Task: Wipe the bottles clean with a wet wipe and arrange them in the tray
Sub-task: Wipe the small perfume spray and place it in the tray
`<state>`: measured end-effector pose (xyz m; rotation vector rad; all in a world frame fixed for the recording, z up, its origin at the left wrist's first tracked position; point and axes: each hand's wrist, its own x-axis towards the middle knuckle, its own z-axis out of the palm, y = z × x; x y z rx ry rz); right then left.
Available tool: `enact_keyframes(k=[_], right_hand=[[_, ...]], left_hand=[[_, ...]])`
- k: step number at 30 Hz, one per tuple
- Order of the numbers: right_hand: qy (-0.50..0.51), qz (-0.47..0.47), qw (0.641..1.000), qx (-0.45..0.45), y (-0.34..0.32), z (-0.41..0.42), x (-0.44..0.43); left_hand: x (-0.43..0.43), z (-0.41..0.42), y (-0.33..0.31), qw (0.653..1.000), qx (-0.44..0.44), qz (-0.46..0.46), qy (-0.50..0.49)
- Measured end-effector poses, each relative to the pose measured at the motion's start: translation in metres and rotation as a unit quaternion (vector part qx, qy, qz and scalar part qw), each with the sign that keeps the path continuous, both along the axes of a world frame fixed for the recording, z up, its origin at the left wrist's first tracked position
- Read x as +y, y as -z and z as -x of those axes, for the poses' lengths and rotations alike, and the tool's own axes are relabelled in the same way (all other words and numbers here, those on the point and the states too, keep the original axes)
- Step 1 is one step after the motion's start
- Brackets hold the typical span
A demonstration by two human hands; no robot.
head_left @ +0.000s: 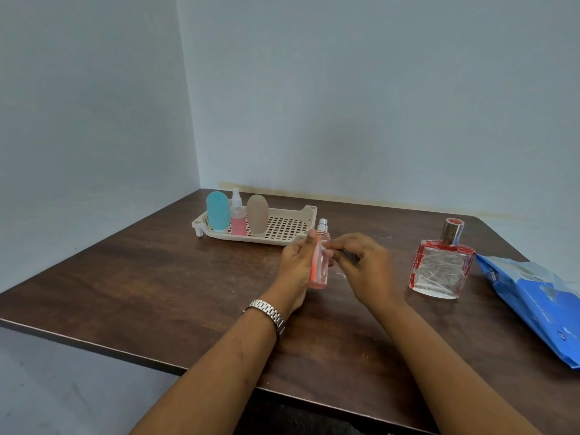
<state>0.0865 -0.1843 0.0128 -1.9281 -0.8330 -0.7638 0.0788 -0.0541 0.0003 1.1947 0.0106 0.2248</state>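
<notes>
Looking down at a dark brown wooden table (pixel 157 293) set into the corner of a pale room, with both of my bare forearms reaching out over it. At the right edge lies a blue pack of wet wipes (pixel 533 302), flat on the tabletop. Toward the back left sits a beige plastic tray (pixel 309 215) with a slotted floor. Three bottles stand upright in a row at its left end: a rounded blue bottle (pixel 218 215), a small pink spray bottle (pixel 238 222) beside it, and a rounded tan bottle (pixel 257 215) to the right. The right half of the tray holds nothing. Near the wipes pack, well apart from the tray, a square glass bottle (pixel 441 268) with red edges and a silver neck stands on the table.

Between the tray and me, my left hand (pixel 296 262) is curled around a slim spray bottle (pixel 319 271) of pink liquid, holding it nearly upright above the table with its silver nozzle at the top. My right hand (pixel 364 262) has its fingers bent, and its thumb and forefinger pinch the upper part of that same bottle. Whether a wipe lies under those fingertips I cannot tell. A silver wristwatch (pixel 266 310) circles my left wrist.
</notes>
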Motion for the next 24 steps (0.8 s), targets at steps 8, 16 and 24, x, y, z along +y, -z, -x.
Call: enact_keyframes(k=[8, 16, 24], right_hand=[[-0.002, 0.024, 1.000, -0.013, -0.002, 0.002, 0.001], [0.033, 0.021, 0.999, -0.019, -0.005, 0.004, 0.001], [-0.049, 0.123, 0.991, -0.030, 0.000, 0.014, 0.013]], left_hand=[[-0.001, 0.005, -0.006, 0.999, 0.030, 0.036, 0.019], [-0.006, 0.004, -0.002, 0.999, 0.021, -0.022, 0.024], [0.006, 0.002, -0.010, 0.994, 0.052, 0.078, -0.049]])
